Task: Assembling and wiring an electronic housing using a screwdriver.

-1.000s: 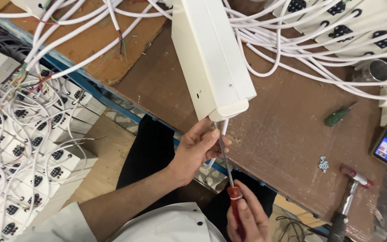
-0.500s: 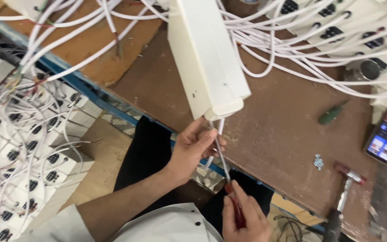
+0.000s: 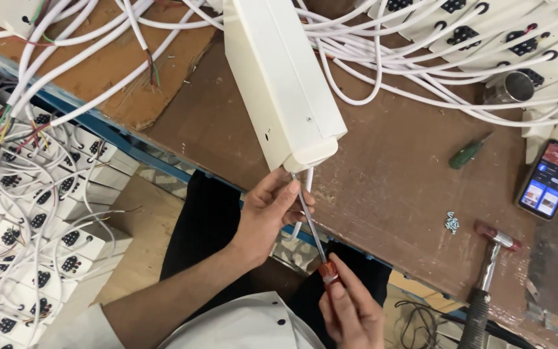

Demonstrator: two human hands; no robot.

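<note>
A long white plastic power-strip casing (image 3: 283, 76) lies tilted on the brown workbench (image 3: 395, 168), its near end over the bench edge. My left hand (image 3: 267, 215) sits just under that end, fingers pinched around a white cable (image 3: 306, 194) coming out of the casing and touching the screwdriver shaft. My right hand (image 3: 351, 309) grips the red handle of a long screwdriver (image 3: 311, 225), whose metal tip points up into the casing's end.
White cables and more socket strips (image 3: 485, 39) crowd the bench's far side. A green screwdriver (image 3: 467, 154), a phone (image 3: 549, 179), small screws (image 3: 451, 222), a hammer (image 3: 489, 271) and a metal cup (image 3: 515, 87) lie at right. Stacked socket strips (image 3: 27, 213) fill the floor at left.
The view has shifted slightly. My right hand with the screwdriver has slid a bit lower and rightward; the left hand stays pinched at the casing's end.
</note>
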